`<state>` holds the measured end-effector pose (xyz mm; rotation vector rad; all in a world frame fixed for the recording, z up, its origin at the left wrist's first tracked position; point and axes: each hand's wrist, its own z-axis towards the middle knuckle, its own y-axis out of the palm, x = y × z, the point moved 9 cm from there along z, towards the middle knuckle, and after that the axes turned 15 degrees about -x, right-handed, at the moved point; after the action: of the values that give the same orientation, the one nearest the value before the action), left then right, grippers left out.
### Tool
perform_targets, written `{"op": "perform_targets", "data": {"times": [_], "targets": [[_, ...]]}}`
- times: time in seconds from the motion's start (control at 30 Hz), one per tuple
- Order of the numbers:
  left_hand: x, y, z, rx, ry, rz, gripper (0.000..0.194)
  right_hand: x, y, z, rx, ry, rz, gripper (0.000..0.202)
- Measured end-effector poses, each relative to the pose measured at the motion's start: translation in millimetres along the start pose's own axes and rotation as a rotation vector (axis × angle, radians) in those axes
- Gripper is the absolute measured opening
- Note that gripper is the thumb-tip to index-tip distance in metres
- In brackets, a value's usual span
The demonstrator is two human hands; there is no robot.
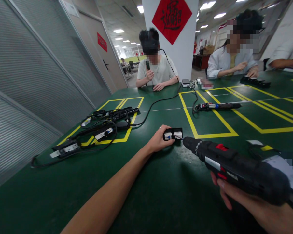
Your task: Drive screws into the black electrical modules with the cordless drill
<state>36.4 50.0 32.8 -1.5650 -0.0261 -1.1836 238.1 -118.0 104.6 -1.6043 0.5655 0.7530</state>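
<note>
My left hand (160, 139) grips the left end of a small black box-shaped part (181, 130) with white and blue pieces inside its open side. That part stands on the dark green table (146, 198). In my right hand (236, 195) is a black cordless drill (234, 165) with red buttons, its fingers wrapped round the handle below the body. The drill's chuck points left, and a thin bit reaches to the right end of the part; whether it touches a screw is too small to tell.
Black devices with tangled cables (112, 125) lie at the left. Yellow tape rectangles (216, 136) mark the table, with a wired rod-shaped tool (219, 106) across one. White sheets (283, 169) lie at the right. Across the table sit a person (158, 70) and another person (230, 65).
</note>
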Motion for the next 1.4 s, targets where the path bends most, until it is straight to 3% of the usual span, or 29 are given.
{"op": "perform_targets", "data": {"times": [0.17, 0.33, 0.77, 1.03, 1.4], "targets": [[0.7, -0.3, 0.2, -0.006, -0.002, 0.005, 0.045, 12.8, 20.2, 6.1, -0.183, -0.007, 0.184, 0.029], [1.8, -0.4, 0.1, -0.008, 0.008, 0.011, 0.045, 23.4, 28.0, 1.0, -0.270, 0.073, 0.282, 0.024], [2.5, -0.8, 0.4, 0.005, 0.030, 0.042, 0.044, 24.4, 26.1, 1.0, -0.261, 0.052, 0.307, 0.024], [2.7, -0.6, -0.2, -0.008, 0.030, 0.023, 0.044, 40.9, 44.6, 9.1, -0.266, 0.036, 0.448, 0.020], [1.5, -0.4, -0.3, -0.010, 0.030, 0.019, 0.044, -4.3, 22.9, 16.3, -0.110, 0.009, 0.123, 0.023]]}}
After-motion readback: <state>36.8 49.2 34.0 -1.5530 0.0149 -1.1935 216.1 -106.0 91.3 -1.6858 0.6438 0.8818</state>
